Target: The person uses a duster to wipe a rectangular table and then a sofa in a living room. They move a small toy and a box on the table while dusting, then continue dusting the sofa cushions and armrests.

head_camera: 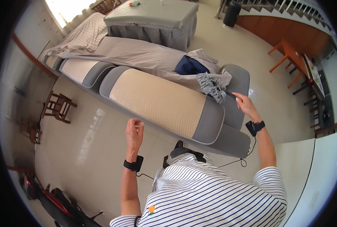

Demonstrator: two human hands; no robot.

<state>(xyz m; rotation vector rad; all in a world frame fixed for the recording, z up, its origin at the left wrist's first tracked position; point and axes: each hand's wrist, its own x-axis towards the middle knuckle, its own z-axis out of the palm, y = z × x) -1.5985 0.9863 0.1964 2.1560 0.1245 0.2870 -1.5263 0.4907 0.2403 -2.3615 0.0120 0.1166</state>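
My right hand (245, 105) grips the dark handle of a grey string duster (211, 87). The duster's shaggy head lies over the sofa's right end, against the rumpled fabric cover and the grey upholstery. My left hand (134, 134) hangs in front of the sofa's near edge, loosely curled with the thumb apart and nothing in it. Before me the grey sofa (233, 142) has a cream, textured back cushion panel (157, 99). A light grey-beige cover (140, 52) lies across its seat. Dark blue cloth (190, 65) is bunched on the seat near the duster.
Behind the sofa stands a table (157, 14) draped in grey cloth. A small wooden chair (59, 106) is at left, a motorbike (58, 201) at lower left. Wooden tables (289, 55) line the right side, below a staircase (287, 14). A cable (233, 162) trails near my right side.
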